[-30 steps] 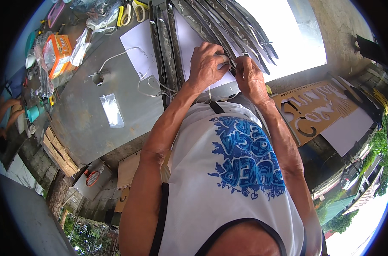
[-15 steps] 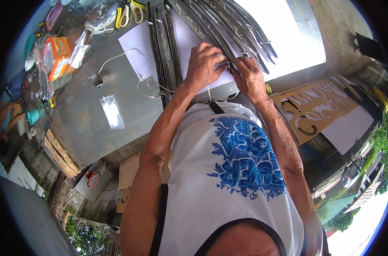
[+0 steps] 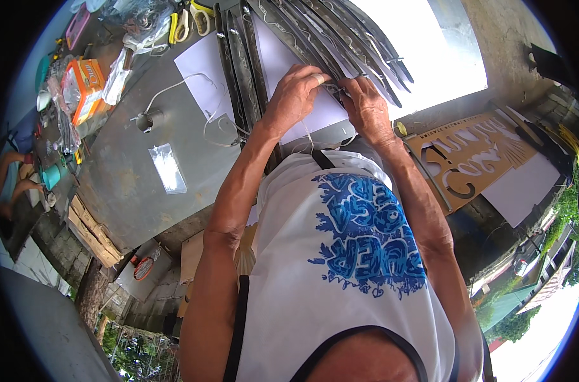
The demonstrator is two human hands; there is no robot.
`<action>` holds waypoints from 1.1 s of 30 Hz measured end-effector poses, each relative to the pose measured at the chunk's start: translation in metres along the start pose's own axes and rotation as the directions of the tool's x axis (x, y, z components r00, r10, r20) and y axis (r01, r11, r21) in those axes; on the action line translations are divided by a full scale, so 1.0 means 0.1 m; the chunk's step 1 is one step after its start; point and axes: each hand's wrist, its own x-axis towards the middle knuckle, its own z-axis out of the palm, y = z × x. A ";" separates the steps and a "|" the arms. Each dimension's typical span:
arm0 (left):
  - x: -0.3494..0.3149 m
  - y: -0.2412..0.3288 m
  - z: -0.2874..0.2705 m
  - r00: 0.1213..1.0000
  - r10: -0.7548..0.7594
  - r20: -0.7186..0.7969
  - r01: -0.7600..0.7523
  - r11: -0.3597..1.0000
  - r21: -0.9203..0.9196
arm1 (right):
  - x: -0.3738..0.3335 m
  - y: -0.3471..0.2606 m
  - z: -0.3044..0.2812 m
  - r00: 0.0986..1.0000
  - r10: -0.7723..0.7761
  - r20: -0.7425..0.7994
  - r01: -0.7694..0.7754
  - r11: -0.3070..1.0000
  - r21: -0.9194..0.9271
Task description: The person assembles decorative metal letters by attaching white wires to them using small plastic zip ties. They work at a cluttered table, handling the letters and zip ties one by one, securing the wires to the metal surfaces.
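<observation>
My left hand (image 3: pixel 296 99) and my right hand (image 3: pixel 367 109) work close together at the near end of one long dark channel strip (image 3: pixel 296 46). Thin whitish wire (image 3: pixel 332 88) shows between their fingertips. Both hands are closed in a pinch on it, though the exact grip is partly hidden by the fingers. Several similar dark strips (image 3: pixel 359 41) lie side by side to the right, with wavy pale wire along them. More strips (image 3: pixel 243 70) lie left of my left hand, a loose white cable (image 3: pixel 218 142) beside them.
White sheets (image 3: pixel 197 67) lie under the strips on the grey metal table (image 3: pixel 127 184). Farther left are scissors (image 3: pixel 200 20), an orange box (image 3: pixel 84 89), plastic bags and a clear packet (image 3: pixel 167 168). A brown cut-out board (image 3: pixel 471 156) lies right. Another person's arm (image 3: pixel 22 184) shows far left.
My left hand has shifted slightly left and its fingers have drawn back from the right hand. The right hand has moved a little left and its fingers are more curled.
</observation>
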 end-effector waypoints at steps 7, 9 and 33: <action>0.00 0.03 0.01 1.000 -0.008 -0.019 0.009 0.999 0.046 | 0.01 -0.01 0.01 1.000 -0.006 -0.013 0.006 0.999 -0.035; 0.00 0.04 0.02 0.999 -0.038 -0.010 0.038 0.998 0.048 | 0.00 -0.01 0.01 1.000 -0.001 -0.020 0.000 0.998 -0.059; 0.23 -0.04 -0.04 0.961 0.147 0.233 -0.155 0.988 0.017 | -0.02 0.04 -0.11 0.994 0.032 0.103 -0.038 0.998 0.054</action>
